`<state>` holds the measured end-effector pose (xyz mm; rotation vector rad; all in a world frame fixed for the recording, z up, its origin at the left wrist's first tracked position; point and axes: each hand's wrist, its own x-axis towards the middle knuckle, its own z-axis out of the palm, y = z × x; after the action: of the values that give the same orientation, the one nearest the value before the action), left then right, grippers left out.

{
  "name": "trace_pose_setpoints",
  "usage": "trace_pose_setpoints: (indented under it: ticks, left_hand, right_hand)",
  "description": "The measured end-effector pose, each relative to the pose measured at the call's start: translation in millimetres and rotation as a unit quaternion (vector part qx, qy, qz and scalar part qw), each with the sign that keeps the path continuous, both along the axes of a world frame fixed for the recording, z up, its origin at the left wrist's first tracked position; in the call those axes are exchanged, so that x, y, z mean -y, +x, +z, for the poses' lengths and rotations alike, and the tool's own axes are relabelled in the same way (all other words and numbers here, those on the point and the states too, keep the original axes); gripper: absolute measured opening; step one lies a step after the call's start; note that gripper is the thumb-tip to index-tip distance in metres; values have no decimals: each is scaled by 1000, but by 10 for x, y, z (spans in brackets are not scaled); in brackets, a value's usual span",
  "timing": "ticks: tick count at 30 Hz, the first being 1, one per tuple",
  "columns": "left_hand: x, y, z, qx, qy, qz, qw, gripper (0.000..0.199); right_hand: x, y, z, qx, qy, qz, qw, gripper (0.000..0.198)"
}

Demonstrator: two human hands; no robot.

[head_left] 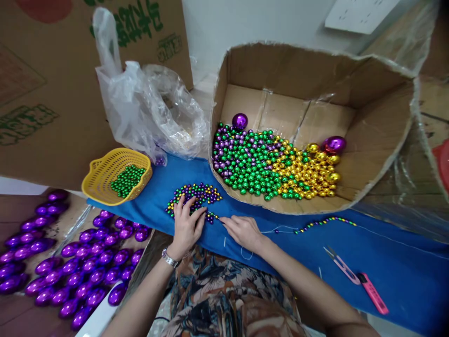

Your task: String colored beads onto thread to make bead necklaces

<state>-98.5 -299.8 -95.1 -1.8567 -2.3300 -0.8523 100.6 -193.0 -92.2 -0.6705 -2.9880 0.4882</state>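
Note:
My left hand [185,224] rests at the near edge of a pile of small purple, green and gold beads [198,193], its fingers spread and touching them. Just to its right, my right hand [243,231] is closed in a pinch on the end of a beading thread, with a few small beads at the fingertips; whether a needle is there, I cannot tell. From behind this hand the white thread [270,231] runs right to a strung row of beads [322,222] lying in a curve on the blue cloth [280,252].
A cut-open cardboard box [382,182] holds larger beads behind my hands. Left are a yellow basket [93,187] of green beads, a plastic bag [122,103] and large purple beads [84,252]. Pink thread snips [342,266] and a pink cutter [374,294] lie right.

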Motion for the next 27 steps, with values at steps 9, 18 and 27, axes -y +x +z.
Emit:
trace_pose_setpoints:
  ticks: [9,18,27]
  left_hand:
    - [6,-8,-28,6,-5,-1,1000,22]
    - [9,18,8,22,5,-14,1000,21]
    - [-133,18,-7,9,1,17,1000,26]
  right_hand:
    - [-6,-37,17,2,4,-4,1000,31]
    - [21,-169,-8,-2,13,-22,1000,34]
    - [-55,-84,4,-23,28,-51,998,34]
